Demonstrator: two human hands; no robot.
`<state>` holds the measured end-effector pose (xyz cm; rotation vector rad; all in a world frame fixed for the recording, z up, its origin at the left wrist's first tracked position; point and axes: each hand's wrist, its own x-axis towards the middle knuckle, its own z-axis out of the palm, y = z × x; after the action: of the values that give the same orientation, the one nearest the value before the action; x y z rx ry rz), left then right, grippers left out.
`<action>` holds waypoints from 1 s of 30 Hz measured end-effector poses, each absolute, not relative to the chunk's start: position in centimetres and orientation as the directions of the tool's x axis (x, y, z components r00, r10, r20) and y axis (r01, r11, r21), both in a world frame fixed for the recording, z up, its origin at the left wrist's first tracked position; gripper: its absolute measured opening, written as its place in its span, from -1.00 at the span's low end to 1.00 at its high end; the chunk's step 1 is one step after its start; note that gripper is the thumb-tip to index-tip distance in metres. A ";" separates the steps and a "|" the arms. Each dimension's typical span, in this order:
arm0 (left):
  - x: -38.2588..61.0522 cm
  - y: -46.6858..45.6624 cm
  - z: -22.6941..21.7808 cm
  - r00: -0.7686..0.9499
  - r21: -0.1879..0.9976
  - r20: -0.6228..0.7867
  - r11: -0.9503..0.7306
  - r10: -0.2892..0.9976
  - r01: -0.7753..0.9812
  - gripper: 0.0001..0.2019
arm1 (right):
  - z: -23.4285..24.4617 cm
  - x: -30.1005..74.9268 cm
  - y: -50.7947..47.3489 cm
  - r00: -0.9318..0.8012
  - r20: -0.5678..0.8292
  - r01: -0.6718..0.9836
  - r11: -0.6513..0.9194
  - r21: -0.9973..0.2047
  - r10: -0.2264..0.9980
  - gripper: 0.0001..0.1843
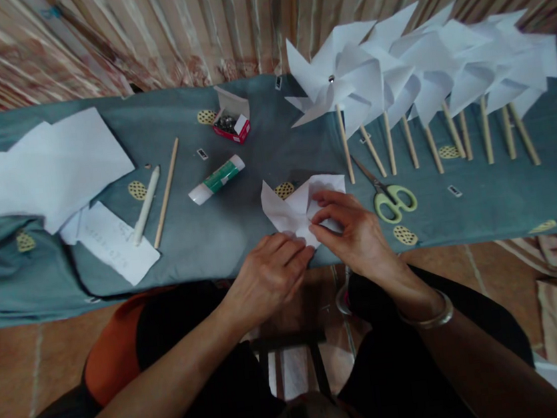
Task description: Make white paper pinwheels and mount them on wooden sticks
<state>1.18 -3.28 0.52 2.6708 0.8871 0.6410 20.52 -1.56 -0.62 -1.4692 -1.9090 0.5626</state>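
A white, partly folded paper sheet lies on the grey-blue cloth near its front edge. My left hand has its fingers curled and pressed on the sheet's near corner. Over the sheet's right half, my right hand pinches a folded flap between thumb and fingers. A silver bangle sits on my right wrist. Green-handled scissors rest just right of my right hand. A glue stick lies to the upper left of the sheet.
Several finished white paper pinwheels on wooden sticks lie at the back right. A stack of white sheets is at the left, with a white pen and a wooden stick beside it. A small red box stands behind the glue.
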 end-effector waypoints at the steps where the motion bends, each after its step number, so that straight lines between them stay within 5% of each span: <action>1: 1.2 -3.3 0.5 0.718 0.367 0.328 -0.783 0.614 0.502 -0.77 | -0.6 20.5 -1.6 -0.154 0.237 0.677 0.277 -0.683 0.959 -0.93; 30: 1.2 -3.2 0.5 0.726 0.367 0.319 -0.786 0.610 0.498 -0.78 | -0.3 20.7 -2.6 -0.261 0.232 0.734 0.348 -0.583 0.937 -0.75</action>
<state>1.21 -3.24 0.48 2.6745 0.8754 0.6274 20.66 -2.62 -0.30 -1.4511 -2.0733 0.4909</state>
